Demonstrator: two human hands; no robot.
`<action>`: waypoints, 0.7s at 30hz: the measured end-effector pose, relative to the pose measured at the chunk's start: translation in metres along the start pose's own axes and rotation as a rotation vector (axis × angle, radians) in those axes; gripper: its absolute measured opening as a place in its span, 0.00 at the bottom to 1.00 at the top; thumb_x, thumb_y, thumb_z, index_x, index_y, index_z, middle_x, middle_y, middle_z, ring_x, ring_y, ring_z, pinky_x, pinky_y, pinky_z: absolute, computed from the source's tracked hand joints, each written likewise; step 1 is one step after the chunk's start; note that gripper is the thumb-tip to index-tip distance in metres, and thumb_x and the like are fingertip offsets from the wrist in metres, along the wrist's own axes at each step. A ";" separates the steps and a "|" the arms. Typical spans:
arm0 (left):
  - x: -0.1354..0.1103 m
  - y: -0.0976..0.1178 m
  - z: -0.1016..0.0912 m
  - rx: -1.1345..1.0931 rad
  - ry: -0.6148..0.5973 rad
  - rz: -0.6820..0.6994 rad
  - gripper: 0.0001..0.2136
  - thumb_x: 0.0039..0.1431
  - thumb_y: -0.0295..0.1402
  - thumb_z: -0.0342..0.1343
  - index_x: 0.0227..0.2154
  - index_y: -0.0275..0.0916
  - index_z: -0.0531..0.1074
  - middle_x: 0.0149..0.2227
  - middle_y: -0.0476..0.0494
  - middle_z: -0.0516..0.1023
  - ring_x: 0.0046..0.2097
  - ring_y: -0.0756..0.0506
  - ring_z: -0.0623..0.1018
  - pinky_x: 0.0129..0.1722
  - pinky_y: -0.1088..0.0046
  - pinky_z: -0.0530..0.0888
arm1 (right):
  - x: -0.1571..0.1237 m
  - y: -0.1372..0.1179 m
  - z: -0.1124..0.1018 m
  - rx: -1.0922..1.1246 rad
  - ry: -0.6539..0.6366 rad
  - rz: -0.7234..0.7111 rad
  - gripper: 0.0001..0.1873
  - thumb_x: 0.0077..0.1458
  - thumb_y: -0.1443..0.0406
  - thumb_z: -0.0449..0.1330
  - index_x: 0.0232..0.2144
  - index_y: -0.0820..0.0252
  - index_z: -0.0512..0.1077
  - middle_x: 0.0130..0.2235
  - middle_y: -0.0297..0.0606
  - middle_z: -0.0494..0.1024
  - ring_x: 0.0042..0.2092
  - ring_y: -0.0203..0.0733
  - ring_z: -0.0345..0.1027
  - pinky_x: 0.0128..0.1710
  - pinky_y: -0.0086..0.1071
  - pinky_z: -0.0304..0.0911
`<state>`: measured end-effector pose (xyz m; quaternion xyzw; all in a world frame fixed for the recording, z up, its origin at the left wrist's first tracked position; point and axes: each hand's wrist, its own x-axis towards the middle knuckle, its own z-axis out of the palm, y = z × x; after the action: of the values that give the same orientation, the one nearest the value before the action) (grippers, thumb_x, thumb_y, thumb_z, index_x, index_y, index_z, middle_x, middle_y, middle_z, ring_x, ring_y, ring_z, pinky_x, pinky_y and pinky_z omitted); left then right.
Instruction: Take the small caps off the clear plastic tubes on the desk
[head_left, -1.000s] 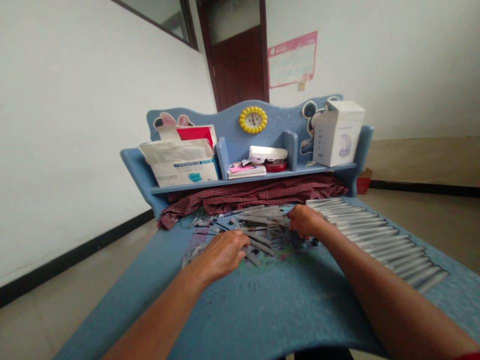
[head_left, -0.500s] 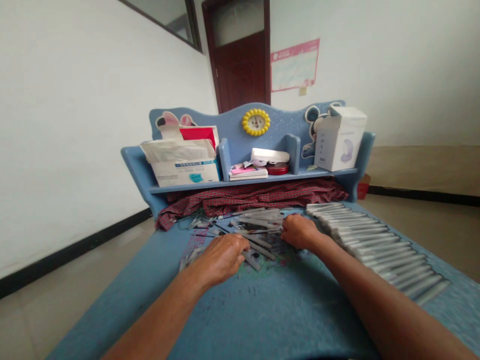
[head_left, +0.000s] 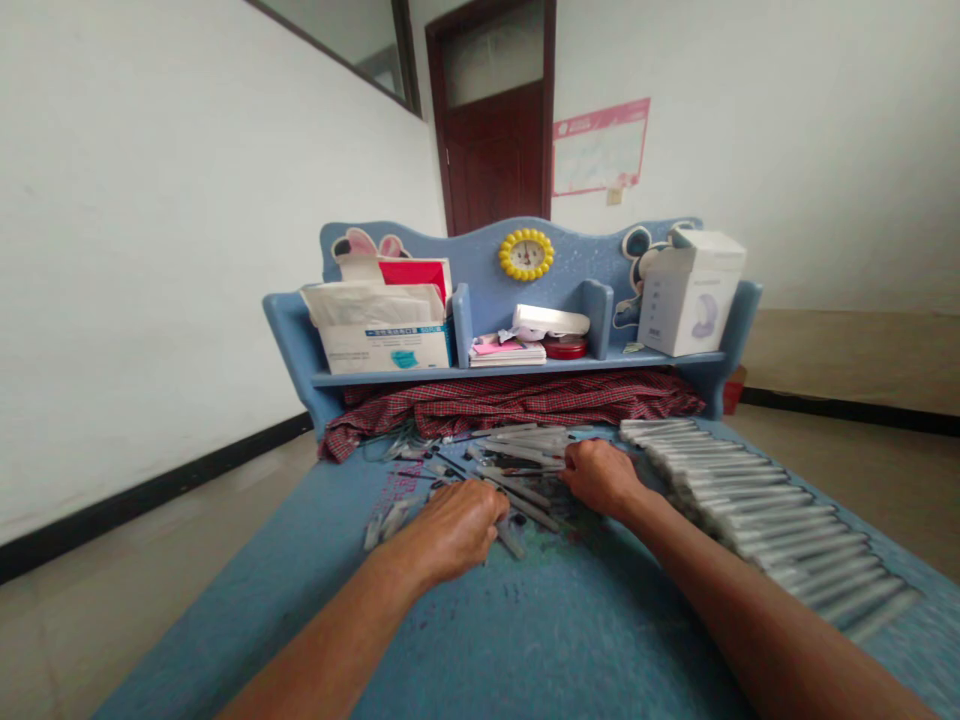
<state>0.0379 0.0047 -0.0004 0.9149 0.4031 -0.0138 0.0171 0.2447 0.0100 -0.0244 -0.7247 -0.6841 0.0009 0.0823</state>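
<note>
My left hand (head_left: 459, 525) is curled, palm down, at the near side of a loose heap of pen parts (head_left: 517, 447). Its fingertips are tucked under, so I cannot make out what they hold. Small pale pen caps (head_left: 388, 522) lie just left of it, and a short clear tube (head_left: 511, 540) lies to its right. My right hand (head_left: 600, 475) is closed in a pinch at the heap's right edge. A thin rod (head_left: 529, 471) reaches toward its fingertips; whether they grip it is unclear. Right of this hand, many clear pen barrels (head_left: 757, 490) lie side by side in a long row.
The blue table (head_left: 540, 640) carries a raised shelf at the back. On it stand a mask box (head_left: 382, 335), some papers (head_left: 506, 354), a round red tin (head_left: 565, 347) and a white box (head_left: 694, 295). Red checked cloth (head_left: 525, 398) is bunched beneath the shelf.
The whole view has shifted a little, so everything sits slightly lower and to the right. Both hands stay at nearly the same spots by the heap, still closed.
</note>
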 end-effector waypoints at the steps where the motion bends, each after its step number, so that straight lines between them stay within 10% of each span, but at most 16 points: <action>1: 0.000 -0.001 0.002 0.016 0.015 0.017 0.06 0.48 0.26 0.48 0.25 0.40 0.69 0.30 0.46 0.74 0.36 0.45 0.74 0.34 0.72 0.64 | -0.001 -0.001 0.001 0.002 0.018 -0.007 0.13 0.50 0.60 0.51 0.34 0.60 0.71 0.37 0.47 0.76 0.42 0.48 0.69 0.38 0.35 0.61; 21: -0.003 -0.001 0.000 0.033 0.033 0.026 0.07 0.47 0.24 0.48 0.26 0.40 0.70 0.28 0.45 0.74 0.35 0.44 0.74 0.32 0.73 0.65 | -0.001 -0.018 0.010 -0.033 0.101 -0.037 0.13 0.54 0.62 0.48 0.35 0.60 0.70 0.34 0.48 0.76 0.39 0.46 0.71 0.36 0.32 0.60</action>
<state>0.0352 0.0035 -0.0004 0.9203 0.3911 -0.0052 -0.0045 0.2262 0.0115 -0.0322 -0.7122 -0.6925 -0.0487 0.1047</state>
